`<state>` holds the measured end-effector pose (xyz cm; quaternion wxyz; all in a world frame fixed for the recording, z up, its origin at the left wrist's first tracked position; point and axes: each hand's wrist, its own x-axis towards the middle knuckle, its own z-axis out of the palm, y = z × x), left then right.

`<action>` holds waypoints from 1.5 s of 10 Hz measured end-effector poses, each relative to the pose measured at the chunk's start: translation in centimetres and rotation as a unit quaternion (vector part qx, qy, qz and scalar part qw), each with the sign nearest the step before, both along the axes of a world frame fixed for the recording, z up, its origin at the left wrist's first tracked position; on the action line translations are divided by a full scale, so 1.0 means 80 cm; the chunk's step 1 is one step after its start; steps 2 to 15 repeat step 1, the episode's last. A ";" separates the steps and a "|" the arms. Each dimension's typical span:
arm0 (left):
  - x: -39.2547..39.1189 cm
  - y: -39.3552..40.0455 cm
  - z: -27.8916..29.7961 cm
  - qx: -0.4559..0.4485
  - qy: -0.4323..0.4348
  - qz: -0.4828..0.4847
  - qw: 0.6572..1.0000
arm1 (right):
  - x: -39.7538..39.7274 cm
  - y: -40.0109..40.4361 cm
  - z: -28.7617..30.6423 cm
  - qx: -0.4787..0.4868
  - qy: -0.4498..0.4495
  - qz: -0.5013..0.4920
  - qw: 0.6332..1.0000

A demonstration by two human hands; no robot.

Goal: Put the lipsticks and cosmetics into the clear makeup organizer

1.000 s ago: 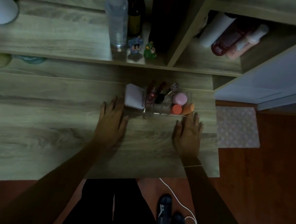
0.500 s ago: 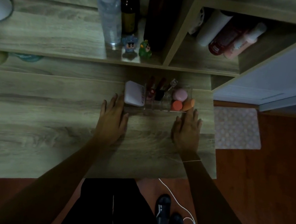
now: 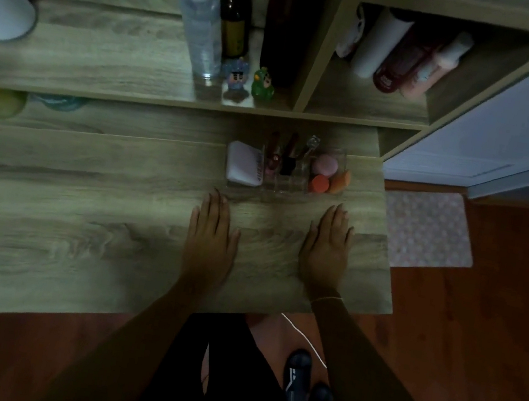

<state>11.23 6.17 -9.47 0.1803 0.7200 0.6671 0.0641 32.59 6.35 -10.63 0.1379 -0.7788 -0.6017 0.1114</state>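
The clear makeup organizer (image 3: pixel 283 193) stands on the wooden desk (image 3: pixel 81 213) near its right end. In it lie a white compact (image 3: pixel 243 167) at the left, upright lipsticks (image 3: pixel 288 159) in the middle, and a pink puff (image 3: pixel 325 165) with orange sponges (image 3: pixel 320 183) at the right. My left hand (image 3: pixel 212 237) rests flat on the desk just in front of the organizer's left corner, fingers apart, holding nothing. My right hand (image 3: pixel 328 250) lies flat in front of the right corner, also holding nothing. Neither hand touches the organizer.
A shelf behind the desk carries a clear spray bottle (image 3: pixel 201 24), a dark bottle (image 3: pixel 235 15) and two small figurines (image 3: pixel 250 82). More bottles (image 3: pixel 403 59) lie in the right cubby. The desk's right edge is close to my right hand; a patterned mat (image 3: pixel 425 229) lies beyond.
Both hands have slid back toward me, away from the organizer's front edge. The organizer and its contents have not moved.
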 end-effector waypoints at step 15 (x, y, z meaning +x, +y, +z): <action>0.002 0.000 -0.005 0.011 0.009 0.007 1.000 | 0.001 0.003 -0.003 -0.001 -0.012 -0.005 1.000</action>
